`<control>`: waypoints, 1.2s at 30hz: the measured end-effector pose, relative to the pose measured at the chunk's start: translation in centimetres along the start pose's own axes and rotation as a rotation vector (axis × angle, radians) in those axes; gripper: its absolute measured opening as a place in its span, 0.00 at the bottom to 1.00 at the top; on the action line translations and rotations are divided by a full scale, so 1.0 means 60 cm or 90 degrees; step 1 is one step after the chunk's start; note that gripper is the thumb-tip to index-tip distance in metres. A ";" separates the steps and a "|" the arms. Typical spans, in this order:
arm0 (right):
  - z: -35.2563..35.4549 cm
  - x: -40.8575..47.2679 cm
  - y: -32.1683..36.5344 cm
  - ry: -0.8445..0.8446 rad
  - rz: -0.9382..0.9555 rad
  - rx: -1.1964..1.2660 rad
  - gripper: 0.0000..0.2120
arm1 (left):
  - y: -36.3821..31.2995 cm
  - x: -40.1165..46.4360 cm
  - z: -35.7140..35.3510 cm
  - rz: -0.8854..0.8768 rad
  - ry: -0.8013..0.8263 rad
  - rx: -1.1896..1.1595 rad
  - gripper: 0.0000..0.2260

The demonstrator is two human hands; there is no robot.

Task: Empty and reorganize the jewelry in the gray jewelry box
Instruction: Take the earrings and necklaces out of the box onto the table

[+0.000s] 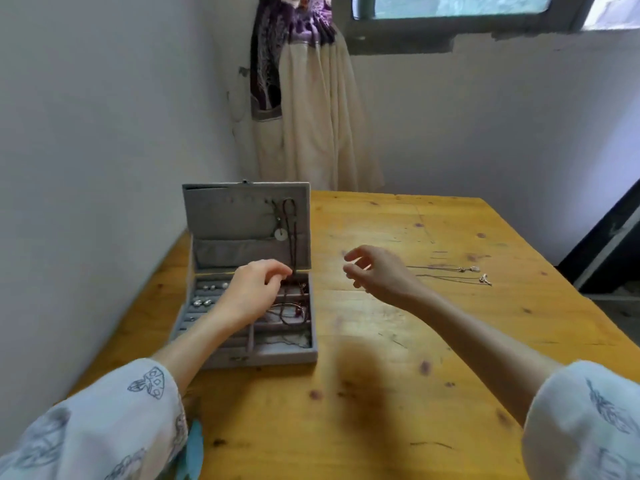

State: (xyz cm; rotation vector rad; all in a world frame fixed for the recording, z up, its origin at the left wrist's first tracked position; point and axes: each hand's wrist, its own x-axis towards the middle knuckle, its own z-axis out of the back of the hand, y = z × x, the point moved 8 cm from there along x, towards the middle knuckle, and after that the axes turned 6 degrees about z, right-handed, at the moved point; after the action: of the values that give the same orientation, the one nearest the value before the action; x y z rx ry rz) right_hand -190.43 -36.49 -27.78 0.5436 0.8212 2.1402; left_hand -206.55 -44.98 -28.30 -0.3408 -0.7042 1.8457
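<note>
The gray jewelry box (221, 358) stands open on the left of the wooden table, its lid upright. A dark cord necklace with a white round pendant (280, 234) hangs inside the lid. My left hand (254, 292) hovers over the box's tray and pinches the lower end of a dark cord near the hinge. Dark red bracelets (294, 311) lie in the right compartments and silver earrings (207, 294) sit in the left slots. My right hand (375, 270) hangs in the air right of the box, fingers loosely curled, holding nothing. Thin silver necklaces (460, 273) lie on the table beyond it.
The yellow wooden table (398, 393) reaches from the left wall to a dark doorway at the right. A cream and purple curtain (311, 109) hangs behind the box under a window. A pale blue object (194, 448) shows by my left sleeve.
</note>
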 end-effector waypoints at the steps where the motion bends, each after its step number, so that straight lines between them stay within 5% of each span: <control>1: -0.012 0.010 0.020 0.002 0.010 0.020 0.13 | 0.015 0.000 0.016 0.007 -0.018 0.007 0.12; 9: -0.076 0.112 0.103 -0.039 0.047 0.052 0.13 | 0.072 0.039 0.077 -0.035 -0.125 0.088 0.15; 18: -0.100 0.157 0.099 -0.212 -0.024 -0.128 0.13 | 0.077 0.066 0.043 -0.120 -0.191 0.286 0.18; 24: -0.118 0.181 0.093 -0.200 -0.090 -0.159 0.13 | 0.084 0.066 0.047 -0.113 -0.175 0.222 0.16; 28: -0.113 0.174 0.089 -0.215 -0.107 -0.037 0.09 | 0.093 0.073 0.049 -0.071 -0.155 0.144 0.16; 36: -0.089 0.155 0.101 -0.203 -0.020 0.043 0.03 | 0.087 0.098 0.079 0.093 -0.151 -0.178 0.14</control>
State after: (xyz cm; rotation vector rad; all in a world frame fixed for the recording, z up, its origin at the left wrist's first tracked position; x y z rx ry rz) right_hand -202.46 -34.28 -26.22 0.8755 0.7181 1.9354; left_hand -215.28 -42.28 -27.19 -0.3645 -1.1327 1.9462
